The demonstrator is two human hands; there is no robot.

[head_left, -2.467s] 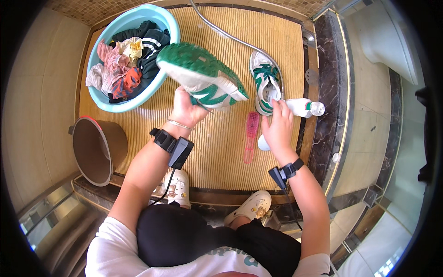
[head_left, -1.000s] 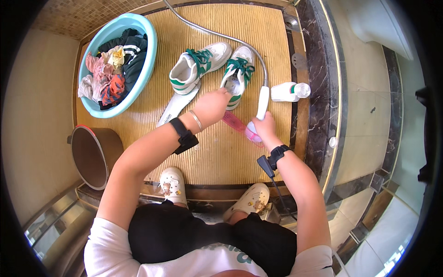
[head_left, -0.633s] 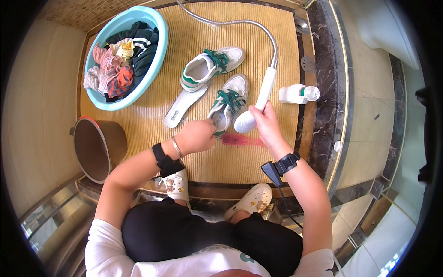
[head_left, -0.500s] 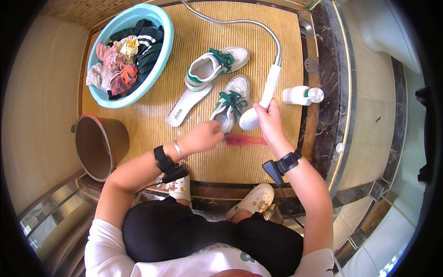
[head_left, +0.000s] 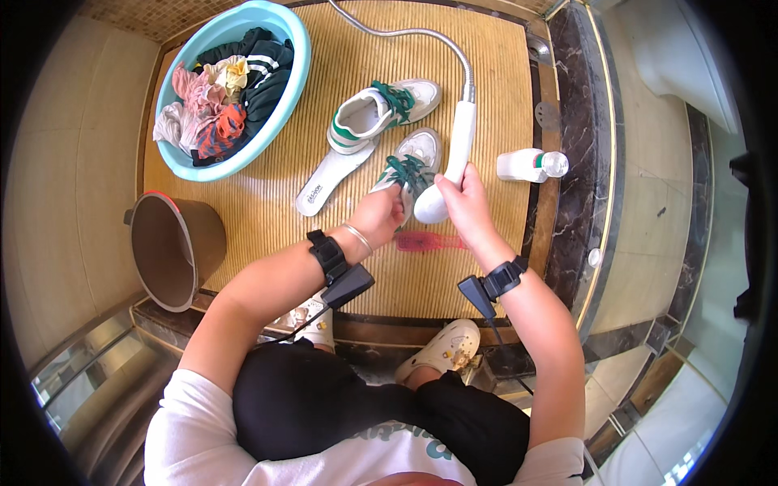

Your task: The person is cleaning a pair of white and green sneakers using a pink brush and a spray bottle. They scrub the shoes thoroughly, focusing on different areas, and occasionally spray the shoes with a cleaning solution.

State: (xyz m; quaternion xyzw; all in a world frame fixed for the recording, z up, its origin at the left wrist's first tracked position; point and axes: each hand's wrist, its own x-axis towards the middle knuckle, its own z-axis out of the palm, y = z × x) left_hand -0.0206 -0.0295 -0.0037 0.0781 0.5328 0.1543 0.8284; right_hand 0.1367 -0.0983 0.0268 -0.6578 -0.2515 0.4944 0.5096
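My right hand (head_left: 468, 204) is closed around the white shower head (head_left: 459, 142), its round end tilted down beside the nearer sneaker. That white sneaker (head_left: 420, 150) with green laces lies toe away from me. My left hand (head_left: 379, 215) is at its opening, fingers curled against the collar and hiding much of the heel; whether they also grip something inside cannot be seen. Beyond it, the matching sneaker (head_left: 361, 117) lies with its toe to the right. A pale insole (head_left: 328, 182) rests flat by its heel. A pink brush (head_left: 429, 241) lies just below the nearer sneaker.
At the far left stands a light-blue basin (head_left: 301, 73) heaped with clothes. A brown bucket (head_left: 207, 251) is at the left. To the right lies a white bottle (head_left: 519, 164) with a clear cap. The metal hose (head_left: 405, 32) curves across the ribbed yellow mat (head_left: 486, 49).
My left hand has moved right and farther away, deeper over the nearer sneaker's opening. The shower head has shifted slightly left, and its handle stands more upright in the picture.
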